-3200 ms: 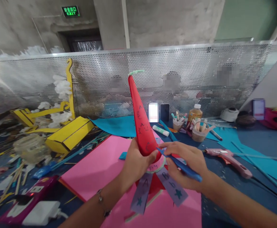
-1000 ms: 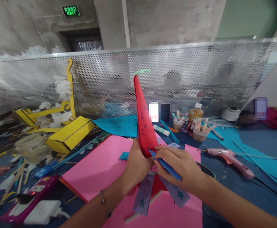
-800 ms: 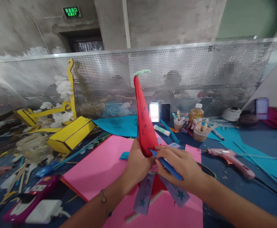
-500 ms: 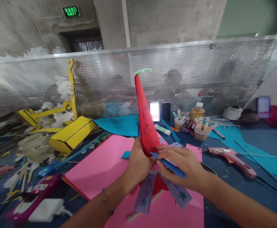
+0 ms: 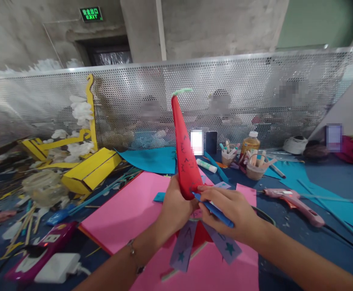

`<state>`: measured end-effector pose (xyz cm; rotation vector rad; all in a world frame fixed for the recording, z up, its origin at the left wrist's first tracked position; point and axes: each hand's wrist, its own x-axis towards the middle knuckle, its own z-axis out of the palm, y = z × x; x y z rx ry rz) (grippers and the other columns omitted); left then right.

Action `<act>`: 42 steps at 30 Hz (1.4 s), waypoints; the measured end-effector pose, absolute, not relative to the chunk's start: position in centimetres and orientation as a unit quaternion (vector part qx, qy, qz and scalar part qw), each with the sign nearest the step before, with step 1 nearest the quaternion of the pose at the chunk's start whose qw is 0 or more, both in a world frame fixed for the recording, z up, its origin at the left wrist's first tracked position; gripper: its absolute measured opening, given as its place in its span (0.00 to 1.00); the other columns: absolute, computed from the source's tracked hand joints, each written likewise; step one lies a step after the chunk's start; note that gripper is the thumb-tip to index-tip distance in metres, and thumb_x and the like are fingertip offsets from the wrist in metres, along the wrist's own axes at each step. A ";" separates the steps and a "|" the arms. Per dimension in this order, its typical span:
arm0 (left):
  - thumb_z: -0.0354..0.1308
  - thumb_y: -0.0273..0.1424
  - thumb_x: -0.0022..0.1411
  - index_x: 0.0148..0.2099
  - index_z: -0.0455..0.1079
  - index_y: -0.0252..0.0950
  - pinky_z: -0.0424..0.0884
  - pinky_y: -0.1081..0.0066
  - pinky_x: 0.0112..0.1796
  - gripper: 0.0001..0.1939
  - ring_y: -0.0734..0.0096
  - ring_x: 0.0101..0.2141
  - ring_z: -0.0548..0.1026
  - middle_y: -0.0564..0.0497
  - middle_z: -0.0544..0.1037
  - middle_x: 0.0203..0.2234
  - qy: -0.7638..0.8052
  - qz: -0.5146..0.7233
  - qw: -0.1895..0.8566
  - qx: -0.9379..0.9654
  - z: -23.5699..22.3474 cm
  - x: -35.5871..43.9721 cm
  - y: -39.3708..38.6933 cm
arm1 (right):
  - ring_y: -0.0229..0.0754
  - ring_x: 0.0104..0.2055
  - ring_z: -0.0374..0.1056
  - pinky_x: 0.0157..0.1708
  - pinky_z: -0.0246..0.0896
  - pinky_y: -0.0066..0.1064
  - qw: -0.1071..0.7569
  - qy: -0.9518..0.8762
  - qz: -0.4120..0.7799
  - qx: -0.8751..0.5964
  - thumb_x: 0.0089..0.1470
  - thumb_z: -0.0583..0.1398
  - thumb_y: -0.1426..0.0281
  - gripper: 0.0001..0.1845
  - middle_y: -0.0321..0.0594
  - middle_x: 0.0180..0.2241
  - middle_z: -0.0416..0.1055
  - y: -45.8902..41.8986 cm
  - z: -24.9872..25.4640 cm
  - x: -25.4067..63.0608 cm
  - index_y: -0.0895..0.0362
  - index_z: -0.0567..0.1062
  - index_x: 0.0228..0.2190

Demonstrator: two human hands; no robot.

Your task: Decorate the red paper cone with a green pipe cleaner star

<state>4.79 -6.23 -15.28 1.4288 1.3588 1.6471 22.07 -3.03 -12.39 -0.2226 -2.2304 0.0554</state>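
My left hand [image 5: 173, 208] is wrapped round the base of a tall red paper cone [image 5: 184, 149] with dark marks drawn on it and a pale green tip. My right hand [image 5: 229, 210] pinches a blue pen [image 5: 214, 210], its tip against the cone's lower side. Purple paper strips [image 5: 184, 246] with letters and stars hang below the cone. All this is held over a pink sheet [image 5: 128, 210].
A pink glue gun [image 5: 294, 200] lies to the right. Cups of markers [image 5: 253, 165], a bottle [image 5: 249, 143], a glue stick [image 5: 205, 165] and two phones [image 5: 203, 142] stand behind. Yellow cardboard pieces [image 5: 87, 171] and a power strip [image 5: 40, 252] are at left. A perforated metal screen [image 5: 118, 105] closes the back.
The pen tip has crept a little along the cone's lower side, with the right hand shifting slightly. My left hand keeps its hold, and the cone stands slightly more upright than three seconds ago.
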 end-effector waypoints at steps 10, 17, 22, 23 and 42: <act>0.71 0.30 0.52 0.54 0.66 0.36 0.76 0.62 0.40 0.29 0.60 0.38 0.78 0.46 0.79 0.43 0.507 0.600 0.296 0.543 -15.2 4.4 -6.3 | 0.45 0.40 0.82 0.39 0.77 0.32 0.509 -0.851 0.074 -0.100 0.57 0.59 0.78 0.09 0.41 0.35 0.81 -2.7 -12.0 22.5 0.52 0.71 0.37; 0.71 0.33 0.54 0.55 0.67 0.37 0.76 0.56 0.45 0.28 0.55 0.44 0.79 0.45 0.80 0.45 0.494 0.590 0.326 0.550 -15.1 3.7 -6.0 | 0.49 0.44 0.81 0.35 0.77 0.29 0.561 -0.788 0.220 -0.129 0.57 0.61 0.77 0.07 0.38 0.32 0.79 -1.1 -10.6 23.9 0.52 0.71 0.34; 0.70 0.33 0.55 0.56 0.66 0.37 0.76 0.55 0.48 0.29 0.54 0.47 0.78 0.44 0.79 0.47 0.435 0.593 0.368 0.569 -15.4 3.1 -5.8 | 0.51 0.46 0.81 0.33 0.75 0.28 0.503 -0.837 0.192 -0.098 0.56 0.61 0.76 0.05 0.37 0.27 0.77 -0.5 -10.8 23.9 0.53 0.72 0.34; 0.70 0.33 0.55 0.57 0.66 0.36 0.75 0.54 0.49 0.29 0.53 0.48 0.77 0.43 0.79 0.48 0.435 0.590 0.364 0.575 -15.4 3.1 -5.9 | 0.51 0.46 0.81 0.34 0.75 0.28 0.492 -0.846 0.185 -0.093 0.56 0.61 0.76 0.06 0.36 0.27 0.77 -0.6 -10.9 23.9 0.53 0.73 0.34; 0.72 0.40 0.54 0.56 0.66 0.33 0.74 0.51 0.50 0.33 0.48 0.49 0.77 0.38 0.78 0.49 0.418 0.582 0.378 0.586 -15.1 3.0 -6.1 | 0.48 0.47 0.81 0.41 0.76 0.32 0.474 -0.874 0.091 -0.057 0.55 0.60 0.78 0.09 0.39 0.32 0.79 -0.8 -11.1 23.7 0.52 0.70 0.36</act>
